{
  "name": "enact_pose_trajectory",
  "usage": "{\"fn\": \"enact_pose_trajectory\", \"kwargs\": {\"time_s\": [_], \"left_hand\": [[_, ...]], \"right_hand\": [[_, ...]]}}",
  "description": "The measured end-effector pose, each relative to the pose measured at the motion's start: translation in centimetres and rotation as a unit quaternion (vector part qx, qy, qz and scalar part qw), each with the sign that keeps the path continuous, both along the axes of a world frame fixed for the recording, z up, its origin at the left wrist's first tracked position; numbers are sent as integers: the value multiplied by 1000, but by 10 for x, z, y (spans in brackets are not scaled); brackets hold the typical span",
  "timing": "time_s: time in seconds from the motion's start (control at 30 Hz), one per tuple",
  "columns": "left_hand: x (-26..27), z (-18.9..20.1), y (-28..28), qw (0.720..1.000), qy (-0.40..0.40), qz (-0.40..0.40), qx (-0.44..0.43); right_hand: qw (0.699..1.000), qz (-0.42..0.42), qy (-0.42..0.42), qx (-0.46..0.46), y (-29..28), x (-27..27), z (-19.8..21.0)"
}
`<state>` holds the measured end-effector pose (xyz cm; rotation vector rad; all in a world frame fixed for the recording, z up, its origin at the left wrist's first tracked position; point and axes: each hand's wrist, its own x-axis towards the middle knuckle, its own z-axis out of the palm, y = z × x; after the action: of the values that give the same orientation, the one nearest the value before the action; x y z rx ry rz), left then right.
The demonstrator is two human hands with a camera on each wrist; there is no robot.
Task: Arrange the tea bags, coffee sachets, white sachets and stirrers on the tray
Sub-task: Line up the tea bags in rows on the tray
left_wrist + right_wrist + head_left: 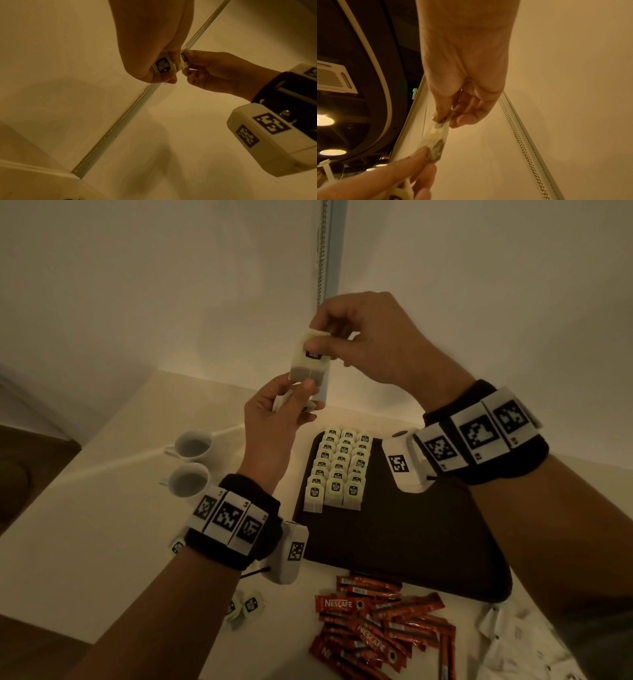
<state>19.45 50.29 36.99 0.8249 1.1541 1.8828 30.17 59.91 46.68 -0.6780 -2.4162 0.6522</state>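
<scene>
Both hands are raised above the table and share one tea bag [310, 364]. My right hand [329, 344] pinches its pale green tag end from above, while my left hand [298, 392] pinches its lower edge and keeps more tea bags [310, 407] curled in the palm. The left wrist view shows a labelled tea bag [163, 66] in my left hand [164, 73], with my right hand [187, 63] touching it. The right wrist view shows my right hand [445, 120] pinching the tea bag [436, 138]. The dark tray [411, 535] carries three rows of tea bags [339, 470].
Red coffee sachets [376, 628] lie heaped in front of the tray, with white sachets [524, 642] at the lower right. Loose tea bags [246, 607] lie at the lower left under my left arm. Two white cups [191, 463] stand left of the tray.
</scene>
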Motion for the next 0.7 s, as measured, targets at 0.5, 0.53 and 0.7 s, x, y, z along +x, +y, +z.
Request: {"fn": "enact_pose_trajectory", "kwargs": {"time_s": [0.5, 0.53, 0.7], "left_hand": [[-35, -51, -13, 949, -311, -42, -34], [-38, -56, -14, 943, -326, -47, -40], [-43, -69, -11, 945, -307, -23, -114]], "right_hand": [[982, -58, -123, -130, -9, 36, -109], [972, -61, -157, -165, -12, 40, -130], [931, -34, -266, -247, -26, 48, -205]]}}
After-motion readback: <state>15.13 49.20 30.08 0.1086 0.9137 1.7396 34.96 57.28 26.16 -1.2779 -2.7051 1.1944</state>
